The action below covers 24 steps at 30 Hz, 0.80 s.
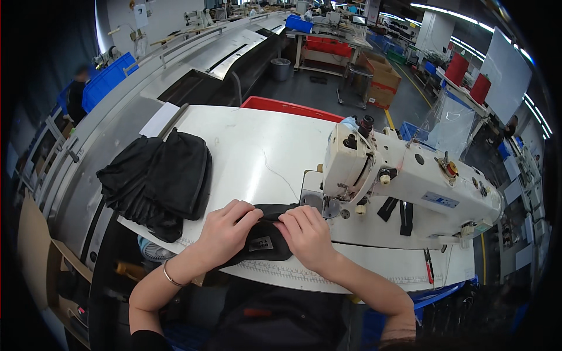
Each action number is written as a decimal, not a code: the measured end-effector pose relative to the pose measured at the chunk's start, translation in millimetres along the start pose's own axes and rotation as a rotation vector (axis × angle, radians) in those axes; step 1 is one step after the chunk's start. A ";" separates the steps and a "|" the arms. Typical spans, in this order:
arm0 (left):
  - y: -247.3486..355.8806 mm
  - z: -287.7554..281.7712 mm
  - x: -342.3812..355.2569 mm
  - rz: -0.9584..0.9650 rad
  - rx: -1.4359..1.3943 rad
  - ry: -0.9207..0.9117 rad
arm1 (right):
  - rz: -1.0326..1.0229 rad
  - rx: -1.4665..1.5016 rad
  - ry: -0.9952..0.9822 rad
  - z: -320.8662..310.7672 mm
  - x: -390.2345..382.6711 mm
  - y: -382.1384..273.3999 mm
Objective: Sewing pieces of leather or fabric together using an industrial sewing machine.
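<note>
At the front of the white table, my left hand (229,233) grips a dark fabric piece (272,248) by its upper edge, fingers curled. My right hand (305,238) pinches the same piece a little to the right, just in front of the needle area of a white industrial sewing machine (413,196). A small pale label shows on the fabric between my hands. A pile of black fabric pieces (155,181) lies left of my hands. Two narrow black strips (405,217) lie under the machine's arm, and red-handled snips (428,269) lie near the right front edge.
A red bin (287,110) sits behind the white table (246,146), a metal rail and channel (211,58) along the left. Blue crates (108,79), cardboard boxes (380,82), red thread cones (456,69) stand farther off. A person (78,96) is at the far left.
</note>
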<state>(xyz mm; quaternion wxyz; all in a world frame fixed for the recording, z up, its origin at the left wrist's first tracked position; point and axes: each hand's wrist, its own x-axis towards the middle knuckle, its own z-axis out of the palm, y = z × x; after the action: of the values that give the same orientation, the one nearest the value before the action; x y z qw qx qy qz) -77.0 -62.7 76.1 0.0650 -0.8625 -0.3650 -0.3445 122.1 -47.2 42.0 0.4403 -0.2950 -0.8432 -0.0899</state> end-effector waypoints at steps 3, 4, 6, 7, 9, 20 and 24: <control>-0.5 0.8 -3.5 -0.034 0.008 0.001 | -0.048 -0.040 -0.095 3.2 -6.3 5.0; -0.6 0.2 -3.6 -0.032 0.017 -0.005 | -0.104 -0.056 -0.087 1.9 -5.5 5.1; -1.3 0.5 -5.2 -0.034 0.030 -0.010 | -0.165 -0.067 -0.080 0.3 -4.8 5.7; -0.6 1.9 -7.9 -0.034 0.114 -0.047 | -0.174 -0.083 -0.111 -0.7 -6.2 5.4; 0.2 2.7 -11.8 -0.035 0.196 -0.089 | -0.180 -0.097 -0.144 -3.5 -11.4 5.0; -5.1 0.6 8.9 -0.076 0.072 -0.107 | -0.066 -0.050 0.082 -17.5 -12.8 3.3; -9.3 1.8 16.0 -0.213 -0.146 -0.133 | -0.603 0.034 -0.258 -17.4 -27.4 -4.9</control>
<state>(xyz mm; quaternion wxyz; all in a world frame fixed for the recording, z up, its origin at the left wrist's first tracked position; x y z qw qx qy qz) -74.3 -46.0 83.7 -0.0593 -0.8422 -0.4318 -0.3175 143.3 -69.8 31.0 0.2883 -0.0335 -0.9428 -0.1639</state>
